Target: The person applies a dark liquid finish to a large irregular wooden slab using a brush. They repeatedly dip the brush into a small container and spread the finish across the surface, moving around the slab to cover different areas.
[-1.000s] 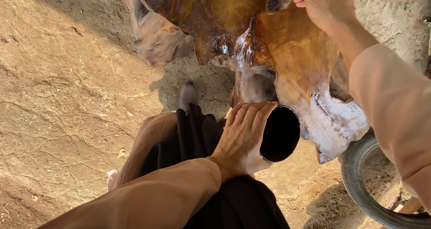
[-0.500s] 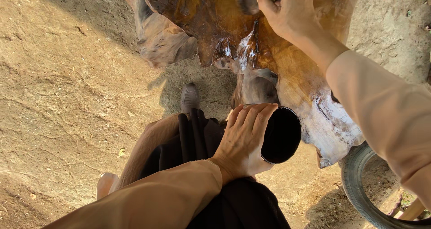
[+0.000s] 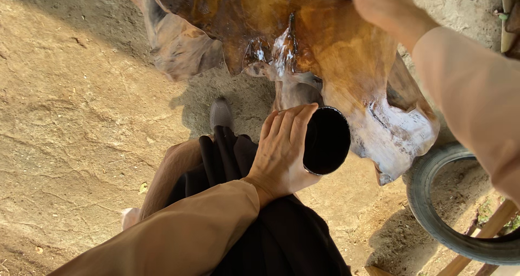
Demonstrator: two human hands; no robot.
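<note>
My left hand (image 3: 281, 151) is wrapped around a black cup (image 3: 327, 140) with a dark inside, held just below a big glossy piece of gnarled wood (image 3: 325, 54). The wood is amber brown with wet-looking shine and pale patches at its lower right. My right hand (image 3: 382, 5) rests on the top of the wood at the upper edge of the view. Its fingers are cut off by the frame, so whatever they hold is hidden. Both arms wear tan sleeves.
Bare packed dirt (image 3: 65, 119) spreads to the left. My grey shoe (image 3: 220, 113) and dark clothing are under the cup. An old tyre (image 3: 433, 216) lies on the ground at the lower right, with wooden sticks (image 3: 487, 232) beside it.
My right hand has shifted across the upper part of the wood and now sits partly out of view. The left hand and the cup have stayed in place.
</note>
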